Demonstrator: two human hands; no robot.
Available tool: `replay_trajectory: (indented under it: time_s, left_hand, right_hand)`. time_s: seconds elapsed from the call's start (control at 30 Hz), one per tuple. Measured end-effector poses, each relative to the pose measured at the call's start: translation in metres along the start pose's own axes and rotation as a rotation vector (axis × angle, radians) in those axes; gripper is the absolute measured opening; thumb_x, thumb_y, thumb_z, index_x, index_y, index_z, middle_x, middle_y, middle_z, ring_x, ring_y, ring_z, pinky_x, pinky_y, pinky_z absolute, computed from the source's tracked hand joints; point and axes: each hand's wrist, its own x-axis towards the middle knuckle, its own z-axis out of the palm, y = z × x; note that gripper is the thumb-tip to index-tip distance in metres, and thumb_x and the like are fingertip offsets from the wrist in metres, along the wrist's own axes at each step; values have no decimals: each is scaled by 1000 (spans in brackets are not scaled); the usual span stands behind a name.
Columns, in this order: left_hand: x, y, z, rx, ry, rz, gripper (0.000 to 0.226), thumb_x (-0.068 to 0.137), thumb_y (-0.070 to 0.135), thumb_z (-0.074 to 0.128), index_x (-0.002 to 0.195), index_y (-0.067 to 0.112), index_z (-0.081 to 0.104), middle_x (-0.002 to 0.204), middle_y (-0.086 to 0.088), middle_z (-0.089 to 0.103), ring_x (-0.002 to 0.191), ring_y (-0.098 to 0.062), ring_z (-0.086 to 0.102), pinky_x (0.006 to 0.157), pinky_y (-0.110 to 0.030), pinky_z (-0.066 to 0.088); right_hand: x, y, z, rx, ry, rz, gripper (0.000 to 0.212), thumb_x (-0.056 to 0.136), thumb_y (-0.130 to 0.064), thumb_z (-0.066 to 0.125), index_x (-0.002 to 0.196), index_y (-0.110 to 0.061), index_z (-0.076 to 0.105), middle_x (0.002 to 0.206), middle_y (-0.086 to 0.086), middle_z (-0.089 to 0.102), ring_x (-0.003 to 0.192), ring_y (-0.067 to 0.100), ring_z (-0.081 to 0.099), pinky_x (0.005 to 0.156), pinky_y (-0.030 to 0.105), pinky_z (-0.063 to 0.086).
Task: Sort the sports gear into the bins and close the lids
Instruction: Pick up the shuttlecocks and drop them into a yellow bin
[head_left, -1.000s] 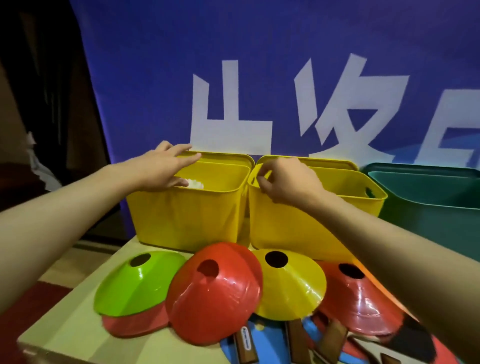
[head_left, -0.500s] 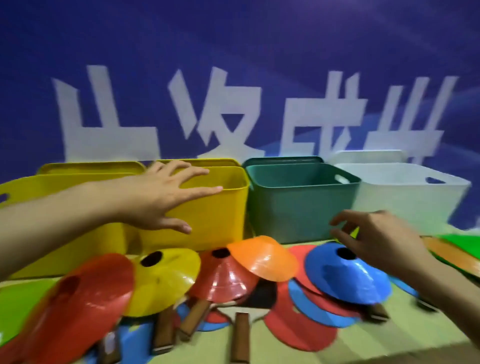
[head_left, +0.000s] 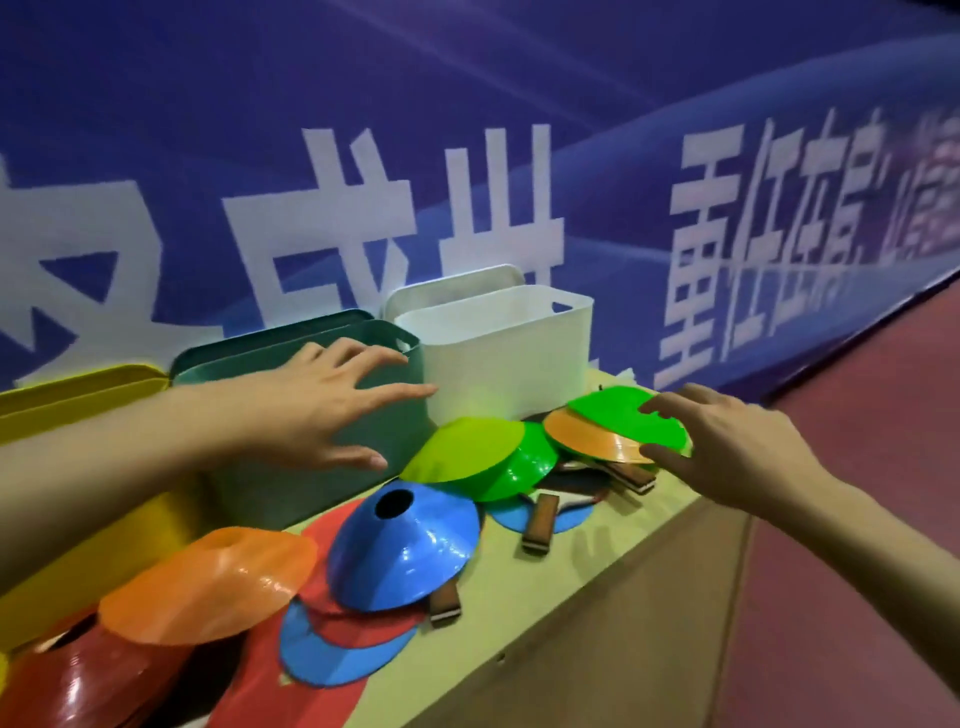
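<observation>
Left hand (head_left: 322, 402) splayed — right hand (head_left: 727, 447) reaching

three bins (head_left: 498, 358), seven cones (head_left: 405, 551), two hands (head_left: 322, 410)

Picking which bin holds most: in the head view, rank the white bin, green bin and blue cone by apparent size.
1. green bin, though nearer and partly hidden
2. white bin
3. blue cone

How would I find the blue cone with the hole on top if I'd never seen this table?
Start at the row of plastic bins along the blue banner and find the dark green bin. On the tan table just in front of it sits a shiny blue dome-shaped plastic cone. It is the only blue cone, and its round top hole shows plainly, with an orange one to its left.
</observation>
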Motion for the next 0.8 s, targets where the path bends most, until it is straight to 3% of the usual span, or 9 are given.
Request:
replay_trajectory:
  time_s: [0.17, 0.3, 0.4, 0.57, 0.67, 0.8]
  left_hand:
    - [85, 33, -2, -32, 9, 81, 83, 91, 78, 41, 153, 60, -11, 166, 4, 4, 148, -25, 14, 116, -45, 28]
    - [150, 50, -8, -9, 48, 133, 76, 97, 70, 40, 154, 57, -8, 164, 1, 11, 145, -27, 20, 114, -46, 32]
    - [198, 59, -12, -19, 62, 146, 74, 101, 61, 42, 156, 54, -7, 163, 0, 13, 144, -27, 23, 113, -46, 32]
    - [278, 90, -10, -91, 102, 216, 70, 102, 53, 46, 159, 49, 4, 158, 0, 25, 142, -27, 27, 114, -46, 32]
    - [320, 114, -4, 53, 161, 264, 66, 103, 49, 46, 160, 45, 11, 158, 0, 29, 143, -28, 26, 116, -47, 30]
    - [375, 140, 3, 173, 209, 306, 65, 104, 34, 52, 160, 39, 19, 159, -3, 31, 142, -30, 28, 107, -45, 35]
  right_hand:
    - [1, 70, 18, -47, -24, 116, 46, 96, -63, 48, 139, -48, 43, 137, -16, 58, 109, 20, 68, 75, 37, 57]
    - [13, 109, 49, -83, -144, 148, 63, 94, -67, 46, 151, -47, 27, 144, -13, 54, 117, 19, 64, 78, 37, 56]
    - [23, 120, 74, -82, -186, 149, 63, 98, -61, 45, 155, -48, 22, 143, -11, 57, 120, 20, 63, 81, 36, 54]
    - [39, 134, 116, -5, -158, 170, 57, 97, -48, 48, 151, -54, 30, 127, 2, 67, 112, 29, 66, 79, 38, 54]
    - [45, 143, 125, -8, -157, 171, 51, 98, -44, 46, 149, -50, 36, 122, 5, 67, 108, 32, 66, 78, 39, 54]
    - [46, 147, 132, -36, -141, 139, 40, 100, -44, 44, 140, -41, 46, 113, 3, 69, 100, 33, 68, 71, 37, 52]
